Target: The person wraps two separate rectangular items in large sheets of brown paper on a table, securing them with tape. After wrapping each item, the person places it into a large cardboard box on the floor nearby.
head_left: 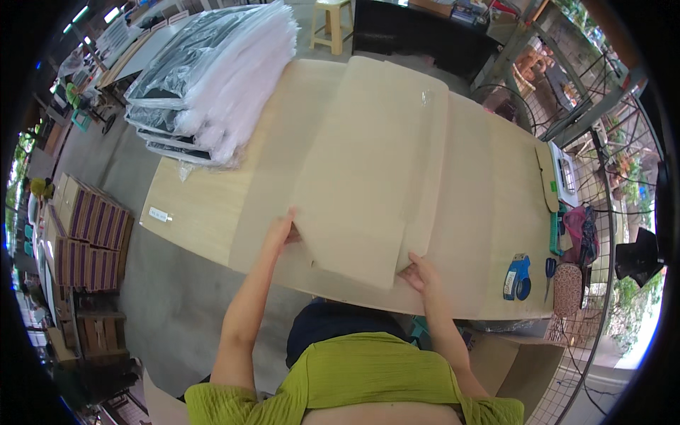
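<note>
A large tan paper sheet (361, 163) lies across the middle of the table, partly folded over itself, with a raised fold along its right side. My left hand (285, 228) grips its near left edge, thumb on top and the other fingers partly hidden beneath. At the near right corner of the sheet, my right hand (420, 273) pinches the paper between thumb and fingers. More flat tan paper (460, 212) spreads under the folded part and reaches the table's near edge. A small shiny patch shows near the sheet's far right.
Plastic-wrapped dark flat panels (205, 85) are stacked at the table's far left. A blue tape dispenser (517, 278), scissors (550, 273) and a green basket (562, 230) sit at the right. Cartons (88, 234) stand left on the floor; a stool (331, 27) is beyond the table (202, 202).
</note>
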### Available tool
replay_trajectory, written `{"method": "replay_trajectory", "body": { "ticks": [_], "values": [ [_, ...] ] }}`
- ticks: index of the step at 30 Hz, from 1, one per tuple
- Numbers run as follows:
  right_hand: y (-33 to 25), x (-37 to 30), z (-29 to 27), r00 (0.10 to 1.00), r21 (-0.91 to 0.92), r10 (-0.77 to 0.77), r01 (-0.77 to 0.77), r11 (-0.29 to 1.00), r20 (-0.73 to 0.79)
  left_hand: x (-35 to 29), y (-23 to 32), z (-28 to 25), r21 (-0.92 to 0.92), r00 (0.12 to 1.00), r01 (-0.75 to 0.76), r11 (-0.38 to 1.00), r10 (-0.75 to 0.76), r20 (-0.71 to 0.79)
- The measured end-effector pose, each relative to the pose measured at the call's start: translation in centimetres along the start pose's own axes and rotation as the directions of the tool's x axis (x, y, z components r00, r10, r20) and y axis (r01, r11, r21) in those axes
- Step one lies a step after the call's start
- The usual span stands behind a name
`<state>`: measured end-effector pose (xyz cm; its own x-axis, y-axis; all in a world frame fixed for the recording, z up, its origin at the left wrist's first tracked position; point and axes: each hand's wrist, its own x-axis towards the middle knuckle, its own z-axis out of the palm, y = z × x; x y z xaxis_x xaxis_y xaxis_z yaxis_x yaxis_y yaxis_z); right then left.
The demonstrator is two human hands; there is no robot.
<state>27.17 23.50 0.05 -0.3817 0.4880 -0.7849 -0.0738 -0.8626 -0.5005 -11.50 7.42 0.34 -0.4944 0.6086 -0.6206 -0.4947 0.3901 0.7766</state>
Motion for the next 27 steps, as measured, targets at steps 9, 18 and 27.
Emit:
{"method": "replay_trajectory", "body": {
  "ticks": [9,18,27],
  "values": [
    [7.9,-4.8,1.3,0.95,-0.556,-0.024,0.203,0.806,0.311,-5.9,-6.5,1.1,0.269,0.873,0.069,0.961,-0.188,0.449],
    [-6.8,2.8,2.8,0.504,-0.866,-0.705,0.279,-0.415,0.5,2.9,4.9,11.9,0.692,0.513,-0.627,-0.357,0.48,0.712],
    [-6.6,3.2,-0.1,0.722,-0.709,-0.266,0.418,-0.568,0.638,2.7,2.5,12.6,0.542,0.493,-0.71,-0.45,0.232,0.839]
  ]
}}
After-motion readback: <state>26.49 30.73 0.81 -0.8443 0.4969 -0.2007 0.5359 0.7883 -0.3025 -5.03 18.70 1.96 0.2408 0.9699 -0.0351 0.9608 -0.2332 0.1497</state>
